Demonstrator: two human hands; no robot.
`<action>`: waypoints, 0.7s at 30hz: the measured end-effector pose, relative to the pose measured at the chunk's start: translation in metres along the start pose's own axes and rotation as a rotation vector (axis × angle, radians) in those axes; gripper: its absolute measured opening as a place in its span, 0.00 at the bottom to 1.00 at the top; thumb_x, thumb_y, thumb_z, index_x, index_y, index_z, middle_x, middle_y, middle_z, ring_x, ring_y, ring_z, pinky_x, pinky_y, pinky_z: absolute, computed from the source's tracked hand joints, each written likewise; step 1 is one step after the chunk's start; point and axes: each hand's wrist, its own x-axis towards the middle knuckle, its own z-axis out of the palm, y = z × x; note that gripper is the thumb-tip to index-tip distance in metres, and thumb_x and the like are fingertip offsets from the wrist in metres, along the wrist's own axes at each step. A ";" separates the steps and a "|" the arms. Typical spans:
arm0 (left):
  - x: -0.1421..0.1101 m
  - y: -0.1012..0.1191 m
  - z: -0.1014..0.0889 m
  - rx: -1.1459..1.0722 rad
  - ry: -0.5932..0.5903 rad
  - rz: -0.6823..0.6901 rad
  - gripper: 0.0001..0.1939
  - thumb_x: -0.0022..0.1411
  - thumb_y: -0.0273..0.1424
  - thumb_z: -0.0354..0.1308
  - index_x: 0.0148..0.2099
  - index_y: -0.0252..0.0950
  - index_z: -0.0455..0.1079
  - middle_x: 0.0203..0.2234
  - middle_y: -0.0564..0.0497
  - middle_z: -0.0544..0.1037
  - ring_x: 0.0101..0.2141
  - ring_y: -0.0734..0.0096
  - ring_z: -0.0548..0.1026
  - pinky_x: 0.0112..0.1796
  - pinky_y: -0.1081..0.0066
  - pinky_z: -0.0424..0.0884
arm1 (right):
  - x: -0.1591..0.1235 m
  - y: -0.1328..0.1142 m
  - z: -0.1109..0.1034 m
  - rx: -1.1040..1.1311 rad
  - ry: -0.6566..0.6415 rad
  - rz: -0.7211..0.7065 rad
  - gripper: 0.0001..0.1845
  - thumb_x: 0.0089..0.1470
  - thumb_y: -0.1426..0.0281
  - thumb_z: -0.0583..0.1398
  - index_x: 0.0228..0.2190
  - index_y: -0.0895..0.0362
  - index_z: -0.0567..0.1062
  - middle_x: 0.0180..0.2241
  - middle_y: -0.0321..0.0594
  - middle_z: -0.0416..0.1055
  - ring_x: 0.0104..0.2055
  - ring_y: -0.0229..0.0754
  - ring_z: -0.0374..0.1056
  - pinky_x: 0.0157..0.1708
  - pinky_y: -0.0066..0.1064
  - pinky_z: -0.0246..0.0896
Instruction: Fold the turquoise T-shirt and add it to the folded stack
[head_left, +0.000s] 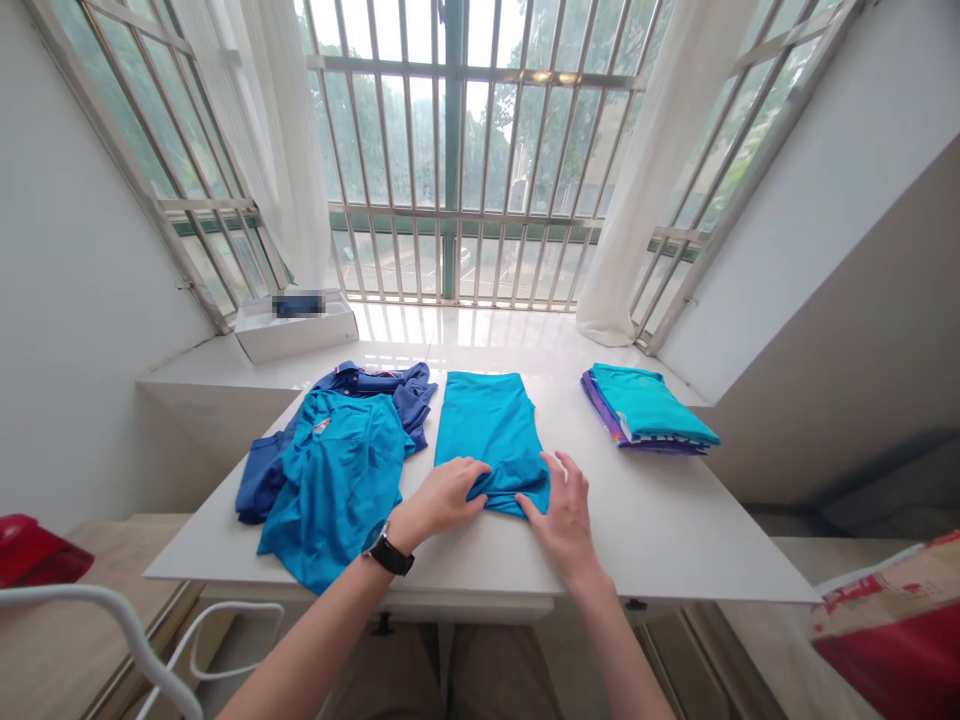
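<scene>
A teal shirt [491, 425], folded into a long strip, lies in the middle of the white table [675, 530]. My left hand [442, 495], with a dark watch on its wrist, pinches the strip's near left corner and lifts the hem a little. My right hand [564, 510] rests at the near right corner, fingers spread, thumb tucked under the cloth edge. To the left lies a loose pile of blue shirts [334, 465]. A stack of folded clothes [645, 410], teal on top and purple below, sits at the right.
A white box [296, 325] stands on the windowsill at the back left, under a barred window with white curtains [634, 200]. A white chair frame [112, 625] is at the lower left, a red thing [30, 550] beside it, and a red-and-tan bag [896, 625] at the lower right.
</scene>
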 end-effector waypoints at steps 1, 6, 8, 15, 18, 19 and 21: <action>-0.003 0.001 0.002 0.016 0.014 -0.010 0.18 0.63 0.31 0.55 0.55 0.40 0.66 0.47 0.46 0.76 0.48 0.58 0.73 0.49 0.63 0.69 | 0.000 0.002 0.001 -0.021 0.015 -0.024 0.34 0.57 0.58 0.60 0.61 0.54 0.59 0.61 0.55 0.55 0.63 0.61 0.53 0.57 0.56 0.56; -0.010 0.005 0.010 -0.112 0.123 -0.028 0.27 0.59 0.21 0.53 0.60 0.40 0.62 0.53 0.46 0.74 0.49 0.61 0.73 0.49 0.65 0.68 | 0.002 0.006 0.003 0.001 -0.018 -0.072 0.39 0.58 0.60 0.58 0.65 0.52 0.49 0.59 0.53 0.61 0.62 0.59 0.55 0.57 0.55 0.55; -0.011 0.007 0.012 -0.155 0.134 -0.006 0.30 0.56 0.18 0.52 0.60 0.41 0.62 0.51 0.48 0.74 0.48 0.63 0.73 0.50 0.64 0.67 | 0.003 0.005 0.001 0.031 -0.056 -0.044 0.36 0.57 0.63 0.58 0.63 0.53 0.52 0.51 0.50 0.68 0.54 0.56 0.63 0.53 0.51 0.59; -0.015 0.012 0.013 -0.087 0.113 -0.048 0.33 0.51 0.14 0.49 0.58 0.40 0.65 0.42 0.49 0.75 0.42 0.65 0.71 0.43 0.67 0.67 | -0.003 0.001 -0.019 -0.072 -0.131 -0.147 0.12 0.51 0.79 0.56 0.35 0.53 0.74 0.39 0.44 0.69 0.43 0.51 0.65 0.44 0.44 0.61; -0.019 0.014 0.009 0.033 0.069 -0.036 0.24 0.56 0.16 0.51 0.51 0.41 0.69 0.42 0.49 0.73 0.42 0.64 0.71 0.44 0.66 0.66 | -0.005 0.002 -0.028 -0.057 -0.168 -0.260 0.13 0.51 0.81 0.56 0.32 0.53 0.74 0.43 0.44 0.70 0.48 0.50 0.64 0.47 0.42 0.62; -0.020 0.015 0.008 0.082 0.048 -0.023 0.21 0.57 0.16 0.51 0.49 0.41 0.70 0.43 0.49 0.73 0.42 0.64 0.71 0.44 0.66 0.66 | -0.005 0.003 -0.030 -0.045 -0.186 -0.295 0.14 0.52 0.82 0.55 0.33 0.53 0.74 0.44 0.44 0.71 0.48 0.50 0.65 0.47 0.41 0.62; -0.025 0.016 0.005 0.160 0.020 0.002 0.18 0.59 0.16 0.50 0.47 0.41 0.69 0.43 0.49 0.72 0.42 0.63 0.70 0.43 0.66 0.66 | -0.006 0.005 -0.035 -0.032 -0.208 -0.349 0.14 0.55 0.82 0.54 0.35 0.53 0.75 0.42 0.43 0.73 0.46 0.48 0.66 0.46 0.40 0.63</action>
